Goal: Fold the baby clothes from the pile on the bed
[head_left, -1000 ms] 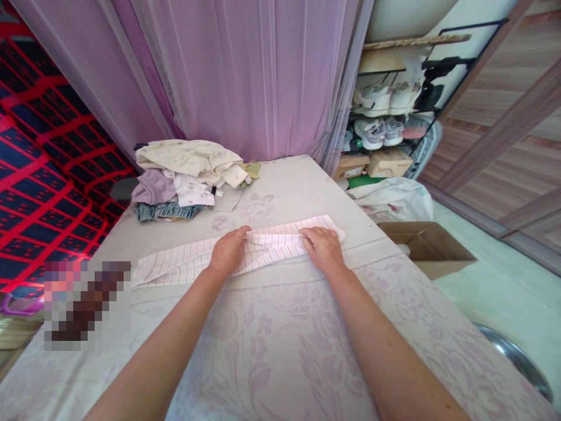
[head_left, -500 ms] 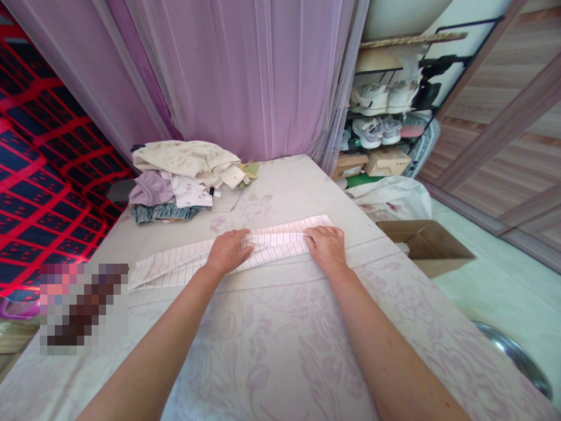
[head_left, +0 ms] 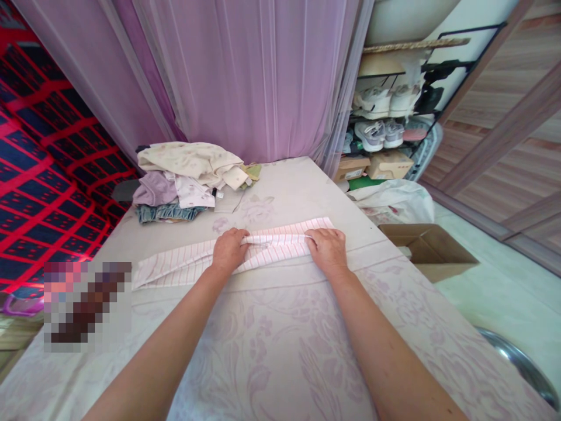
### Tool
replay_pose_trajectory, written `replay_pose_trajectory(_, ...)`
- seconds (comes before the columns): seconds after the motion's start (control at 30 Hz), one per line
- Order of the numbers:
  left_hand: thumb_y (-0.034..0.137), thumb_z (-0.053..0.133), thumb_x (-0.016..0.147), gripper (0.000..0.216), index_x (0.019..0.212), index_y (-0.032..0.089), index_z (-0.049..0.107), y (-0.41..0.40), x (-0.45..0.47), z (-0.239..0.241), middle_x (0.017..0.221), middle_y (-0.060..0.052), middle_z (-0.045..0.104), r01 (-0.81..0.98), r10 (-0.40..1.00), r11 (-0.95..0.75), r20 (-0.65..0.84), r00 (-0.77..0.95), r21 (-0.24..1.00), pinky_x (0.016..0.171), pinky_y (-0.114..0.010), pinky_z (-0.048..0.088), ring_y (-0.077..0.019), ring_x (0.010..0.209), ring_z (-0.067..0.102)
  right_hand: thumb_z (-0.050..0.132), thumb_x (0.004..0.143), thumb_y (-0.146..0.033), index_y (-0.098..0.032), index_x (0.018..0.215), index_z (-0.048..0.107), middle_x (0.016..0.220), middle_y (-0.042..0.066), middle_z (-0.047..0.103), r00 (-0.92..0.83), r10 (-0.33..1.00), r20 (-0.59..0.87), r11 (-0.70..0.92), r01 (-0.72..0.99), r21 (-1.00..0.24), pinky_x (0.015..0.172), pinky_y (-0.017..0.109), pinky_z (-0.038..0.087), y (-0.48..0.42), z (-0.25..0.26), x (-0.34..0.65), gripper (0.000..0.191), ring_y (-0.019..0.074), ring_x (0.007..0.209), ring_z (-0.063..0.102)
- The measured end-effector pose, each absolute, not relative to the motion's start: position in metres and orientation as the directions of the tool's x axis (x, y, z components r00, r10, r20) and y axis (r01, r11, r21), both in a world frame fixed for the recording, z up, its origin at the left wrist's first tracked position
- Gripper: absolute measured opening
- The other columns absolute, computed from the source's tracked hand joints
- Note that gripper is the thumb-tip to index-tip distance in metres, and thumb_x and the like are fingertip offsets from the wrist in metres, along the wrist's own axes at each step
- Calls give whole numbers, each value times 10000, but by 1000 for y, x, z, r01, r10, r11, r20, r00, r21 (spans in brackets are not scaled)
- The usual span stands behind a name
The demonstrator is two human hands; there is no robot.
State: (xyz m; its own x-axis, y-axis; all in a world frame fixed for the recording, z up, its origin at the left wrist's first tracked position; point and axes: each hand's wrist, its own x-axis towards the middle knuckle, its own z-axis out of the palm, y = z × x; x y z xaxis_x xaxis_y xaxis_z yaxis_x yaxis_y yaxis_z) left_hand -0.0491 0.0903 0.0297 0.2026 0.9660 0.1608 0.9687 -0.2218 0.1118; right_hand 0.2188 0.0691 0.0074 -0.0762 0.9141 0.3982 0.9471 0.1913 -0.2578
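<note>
A pink-and-white striped cloth lies on the floral bed cover, folded into a long narrow strip that slants up to the right. What kind of garment it is, I cannot tell. My left hand grips its upper layer near the middle, fingers curled over the fold. Toward the right end, my right hand pinches the same raised edge, which is drawn straight between both hands. The fingertips are partly hidden by the cloth and knuckles.
A pile of clothes sits at the far left on the bed cover. Purple curtains hang behind. Beyond the right edge are an open cardboard box, a shoe rack and a metal basin. A pixelated patch covers the lower left.
My left hand has slid slightly right along the cloth, and its fingers have closed further on the fold. The right hand stays at its end. The whole view has shifted a little.
</note>
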Motion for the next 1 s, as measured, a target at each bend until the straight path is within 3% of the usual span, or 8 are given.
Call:
replay_pose_trajectory(0.13, 171, 544, 782, 446, 1226, 197, 567, 80, -44, 32, 1156, -104, 593, 957, 937, -275, 249, 244, 98, 908, -395, 427, -277, 1047, 546, 486, 880, -251, -221, 1030, 664, 995, 64, 701, -65, 920, 385, 182, 945, -274, 904, 378, 248, 70, 4, 220, 234, 215, 934, 564)
replay_pose_trajectory(0.47, 322, 527, 883, 208, 997, 262, 690, 53, -36, 36, 1007, -59, 629, 869, 860, -470, 302, 411, 156, 878, -395, 411, -232, 975, 553, 449, 905, -270, -221, 935, 691, 935, 53, 718, -27, 898, 439, 181, 933, -312, 884, 357, 262, 71, 6, 227, 248, 199, 900, 581)
replay_pose_trajectory(0.63, 424, 620, 827, 251, 1025, 292, 700, 46, -35, 29, 1111, -63, 615, 843, 832, -522, 297, 469, 129, 920, -441, 368, -261, 1052, 522, 507, 868, -296, -234, 902, 704, 915, 42, 719, 1, 885, 465, 190, 912, -363, 891, 362, 276, 74, 6, 244, 210, 208, 927, 575)
replay_pose_trajectory(0.9, 361, 630, 826, 315, 1131, 283, 649, 34, -30, 28, 1182, -80, 595, 851, 826, -514, 325, 460, 103, 966, -471, 336, -275, 1105, 487, 520, 855, -290, -228, 1154, 626, 1058, 74, 683, -309, 868, 389, 426, 865, -263, 989, 409, 235, 67, 17, 214, 323, 222, 1040, 533)
replay_pose_trajectory(1.0, 340, 618, 842, 252, 1082, 290, 671, 30, -31, 26, 1200, -70, 594, 842, 810, -532, 348, 472, 96, 980, -480, 326, -276, 1126, 478, 526, 832, -220, -238, 1059, 669, 950, 52, 696, -366, 868, 336, 463, 841, -280, 950, 383, 287, 67, 17, 207, 269, 204, 961, 559)
